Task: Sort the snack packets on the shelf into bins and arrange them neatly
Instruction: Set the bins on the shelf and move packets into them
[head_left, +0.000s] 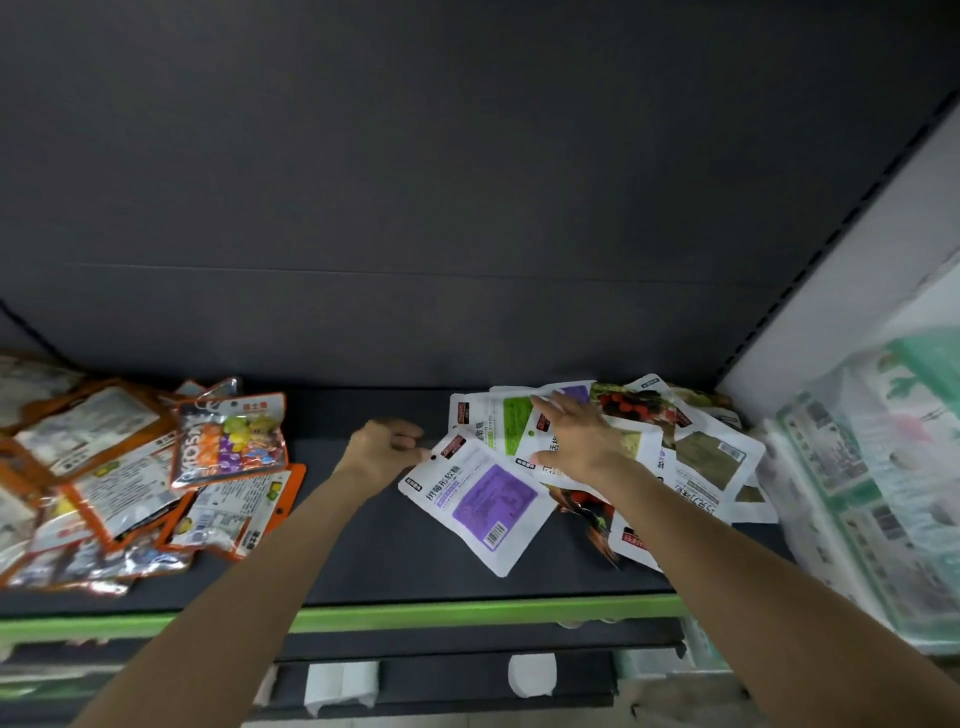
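A: Where's the purple packet (480, 506) from the hands?

B: It sits at the left edge of the white pile (675, 457), on the dark shelf (363, 545). From the left hand (382, 449) it lies at about four o'clock, its near corner just beside the knuckles. From the right hand (576, 436) it's at about eight o'clock, close by.

A: And its long axis?

B: Tilted, running roughly from ten to four o'clock, barcode end toward the green shelf lip (467, 613).

A: Which hand is nearer?

B: The left, I'd say, at the top corner. Whether it's actually pinching that corner I cannot tell; the fingers are curled in and the contact is hidden.

A: The right?

B: Fingers spread and flat, pressing down on the white pile behind the purple packet. It grips nothing.

A: So the next move?

B: My guess is the left draws the packet out toward seven o'clock while the right pins the rest. The orange pile (130, 478) lies well apart at nine o'clock. No bin is clearly visible.
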